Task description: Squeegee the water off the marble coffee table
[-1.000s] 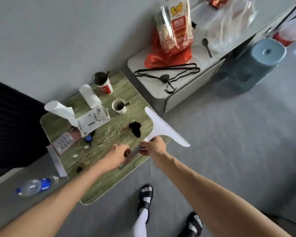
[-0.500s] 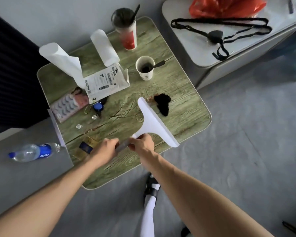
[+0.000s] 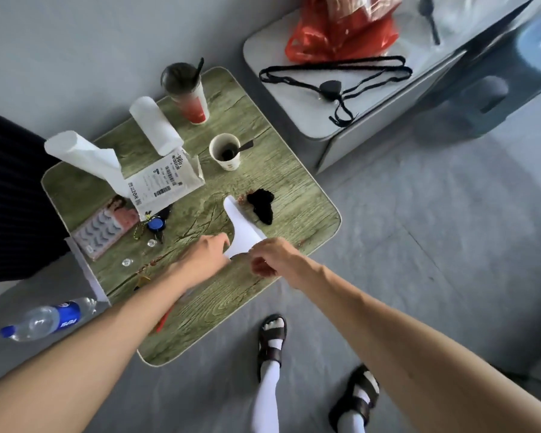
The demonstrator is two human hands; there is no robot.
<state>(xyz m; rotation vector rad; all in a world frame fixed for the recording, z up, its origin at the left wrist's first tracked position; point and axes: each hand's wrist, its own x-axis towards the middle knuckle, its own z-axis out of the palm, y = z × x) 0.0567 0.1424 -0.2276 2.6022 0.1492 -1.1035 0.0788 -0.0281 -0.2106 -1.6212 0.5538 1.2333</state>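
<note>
Grips come first. The left grip (image 3: 206,254) lies flat on the near end of the squeegee (image 3: 242,226), and I cannot tell if it is holding on or just resting there. The right grip (image 3: 272,257) is curled, and its thumb and finger seem to pinch the near corner of the white blade.

Half a second ago both grips held the handle and the blade stood up wide. Now the blade is tipped low over the tabletop (image 3: 288,182), pointing to 11 o'clock, and the handle is hidden. I think this means the wiping is just about to start. I cannot see any clear water.

One black hair tie (image 3: 261,206) lies just beside the far tip of the blade, at 12 o'clock from the grips. It is in the way.

Now the counting:
- Two cups at 12 o'clock: one white cup (image 3: 225,151) and, farther off, one red cup (image 3: 189,95).
- Two white paper rolls (image 3: 155,125) at 11 o'clock.
- One parcel bag (image 3: 166,179) at 11 o'clock.
- One bunch of keys (image 3: 155,223), one lash box (image 3: 107,229) and two tiny clear beads (image 3: 127,262) at 9 o'clock.
- One bottle (image 3: 44,320) on the floor at 8 o'clock.
</note>
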